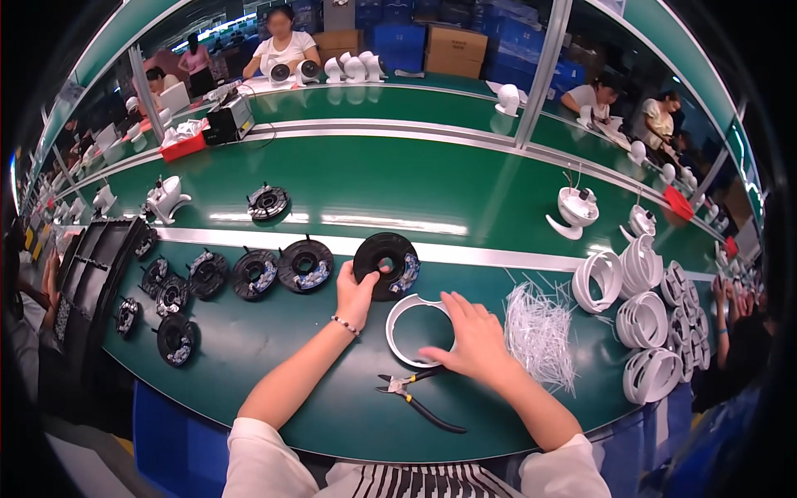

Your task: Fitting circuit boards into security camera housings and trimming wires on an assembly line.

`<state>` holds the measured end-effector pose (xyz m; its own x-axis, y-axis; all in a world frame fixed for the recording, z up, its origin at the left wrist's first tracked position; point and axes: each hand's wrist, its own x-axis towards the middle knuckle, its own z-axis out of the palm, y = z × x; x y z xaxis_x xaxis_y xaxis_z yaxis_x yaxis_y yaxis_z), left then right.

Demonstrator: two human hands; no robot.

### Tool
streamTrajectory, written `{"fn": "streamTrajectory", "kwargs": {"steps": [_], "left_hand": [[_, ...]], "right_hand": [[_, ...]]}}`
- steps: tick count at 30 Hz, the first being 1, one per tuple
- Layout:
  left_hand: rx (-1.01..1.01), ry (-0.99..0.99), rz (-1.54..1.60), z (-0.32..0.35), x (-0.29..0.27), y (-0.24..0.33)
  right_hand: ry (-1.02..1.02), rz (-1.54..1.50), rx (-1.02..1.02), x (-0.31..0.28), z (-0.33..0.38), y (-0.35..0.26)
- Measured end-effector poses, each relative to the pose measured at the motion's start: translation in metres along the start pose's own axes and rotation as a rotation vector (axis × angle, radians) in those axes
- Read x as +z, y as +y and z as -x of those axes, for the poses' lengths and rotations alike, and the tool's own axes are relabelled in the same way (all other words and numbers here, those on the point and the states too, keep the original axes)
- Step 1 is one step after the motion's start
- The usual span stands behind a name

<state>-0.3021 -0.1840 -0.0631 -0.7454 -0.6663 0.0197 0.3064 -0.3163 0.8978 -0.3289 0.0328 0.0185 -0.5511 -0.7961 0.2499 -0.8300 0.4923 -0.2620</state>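
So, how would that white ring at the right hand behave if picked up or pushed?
The white ring is probably light for its size: a thin band around a wide opening. It looks fairly stiff, its outline round in the right hand. Stood on edge, that round shape might let it roll.

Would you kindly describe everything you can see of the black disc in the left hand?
The black disc is round and looks like plastic, with a hole at its centre and blue and pale electronic parts along its right side. The left hand grips it at the lower left, the thumb showing at the hole and the other fingers mostly hidden. Its broad face is turned toward the camera, and it shows just beyond the white ring.
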Motion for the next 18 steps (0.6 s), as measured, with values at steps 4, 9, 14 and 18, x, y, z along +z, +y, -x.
{"fn": "streamTrajectory", "kwargs": {"steps": [4, 9, 14, 18], "left_hand": [[0.052, 0.031, 0.008, 0.000, -0.008, -0.003], [0.073, 0.066, -0.064, 0.001, -0.001, 0.009], [0.046, 0.016, 0.010, -0.001, -0.007, 0.005], [0.088, -0.035, 0.054, 0.007, 0.001, 0.010]], "right_hand": [[-0.180, -0.026, 0.006, 0.016, -0.015, -0.015], [-0.224, -0.099, 0.004, 0.016, -0.020, -0.016], [-0.207, -0.086, 0.095, 0.024, -0.027, -0.031], [-0.221, -0.041, 0.112, 0.026, -0.029, -0.037]]}}
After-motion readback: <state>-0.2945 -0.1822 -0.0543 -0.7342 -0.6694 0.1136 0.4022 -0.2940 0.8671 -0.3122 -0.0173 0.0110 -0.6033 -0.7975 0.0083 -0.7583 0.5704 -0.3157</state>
